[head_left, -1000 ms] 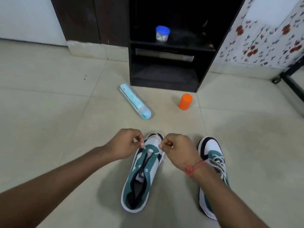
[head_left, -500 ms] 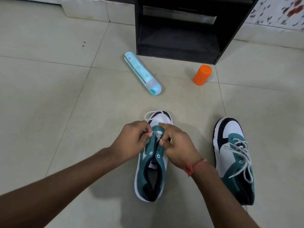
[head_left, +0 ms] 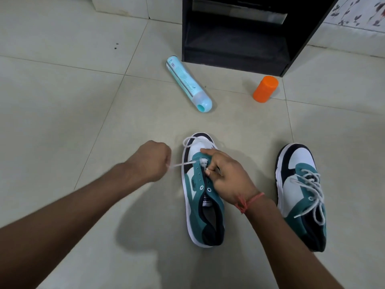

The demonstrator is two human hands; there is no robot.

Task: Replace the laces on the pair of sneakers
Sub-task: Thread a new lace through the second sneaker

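L hand [head_left: 153, 161] fist-grips white lace [head_left: 183, 164], taut from near sneaker [head_left: 203, 192] on floor. R hand [head_left: 227, 180] holds its tongue area, prob pinching the lace. Laced sneaker [head_left: 302, 195] sits at right.

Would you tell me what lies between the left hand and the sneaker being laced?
In the head view, only a taut white lace spans from the left hand to the sneaker.

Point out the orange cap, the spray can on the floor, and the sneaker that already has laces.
orange cap [head_left: 265, 89], head view, middle of its side.
spray can [head_left: 187, 84], head view, middle of its body.
laced sneaker [head_left: 300, 163], head view, on its white toe panel.
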